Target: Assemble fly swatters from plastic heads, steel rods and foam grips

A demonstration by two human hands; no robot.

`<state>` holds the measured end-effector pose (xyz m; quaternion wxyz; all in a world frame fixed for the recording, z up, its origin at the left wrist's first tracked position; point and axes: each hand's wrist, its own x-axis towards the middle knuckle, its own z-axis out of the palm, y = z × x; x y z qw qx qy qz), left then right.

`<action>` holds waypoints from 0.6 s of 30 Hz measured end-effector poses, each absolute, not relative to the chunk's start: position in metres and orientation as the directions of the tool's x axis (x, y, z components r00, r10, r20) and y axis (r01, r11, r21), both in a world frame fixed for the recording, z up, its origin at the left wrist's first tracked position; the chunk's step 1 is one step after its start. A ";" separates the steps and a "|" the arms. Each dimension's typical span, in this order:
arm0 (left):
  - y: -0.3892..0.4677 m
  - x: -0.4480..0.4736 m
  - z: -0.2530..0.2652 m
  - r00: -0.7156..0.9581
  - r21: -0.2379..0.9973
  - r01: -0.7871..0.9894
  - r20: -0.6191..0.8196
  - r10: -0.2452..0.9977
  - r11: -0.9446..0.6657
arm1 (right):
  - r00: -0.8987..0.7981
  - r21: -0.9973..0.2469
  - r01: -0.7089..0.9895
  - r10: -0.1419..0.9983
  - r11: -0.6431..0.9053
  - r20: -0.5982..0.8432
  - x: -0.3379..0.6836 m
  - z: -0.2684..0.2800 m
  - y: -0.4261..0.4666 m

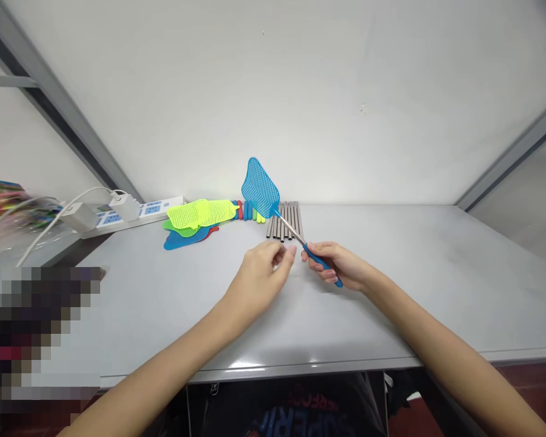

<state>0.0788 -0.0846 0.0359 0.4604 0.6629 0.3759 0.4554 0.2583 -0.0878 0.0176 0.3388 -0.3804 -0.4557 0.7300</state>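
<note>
My right hand (343,264) is wrapped around the blue handle of a fly swatter (261,189). Its blue mesh head tilts up to the left, joined to the handle by a thin metal rod. Beside it on the left, my left hand (262,271) hovers over the table with its fingers curled in and the thumb near them; I see nothing in it. Behind the hands lies a row of metal tubes (295,220), partly covered by the swatter. Loose swatter heads, yellow (221,212), green (181,228) and blue (184,240), overlap farther left.
Several coloured handles (249,210) lie between the swatter heads and the tubes. A white power strip (159,208) with plugged-in chargers (125,207) and cables is at the back left. Plastic-wrapped items (9,209) sit at the far left. A pale wall backs the grey table (414,261).
</note>
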 end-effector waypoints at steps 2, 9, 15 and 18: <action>-0.082 0.077 0.047 0.447 0.856 0.146 0.390 0.805 -0.496 | -0.512 -0.941 -0.037 0.815 -0.336 -0.271 0.262 0.019 -0.087; -0.045 0.060 0.044 0.741 0.778 0.450 -0.050 0.669 -0.439 | -0.462 -0.839 0.514 0.882 0.179 -0.095 0.246 0.020 -0.098; -0.055 0.048 0.043 0.700 0.730 0.440 0.085 0.709 -0.522 | -0.453 -0.554 0.719 0.887 0.420 0.085 0.241 0.028 -0.103; -0.062 0.050 0.042 0.669 0.727 0.441 0.125 0.733 -0.527 | -0.441 -0.575 0.723 0.896 0.383 0.043 0.242 0.030 -0.107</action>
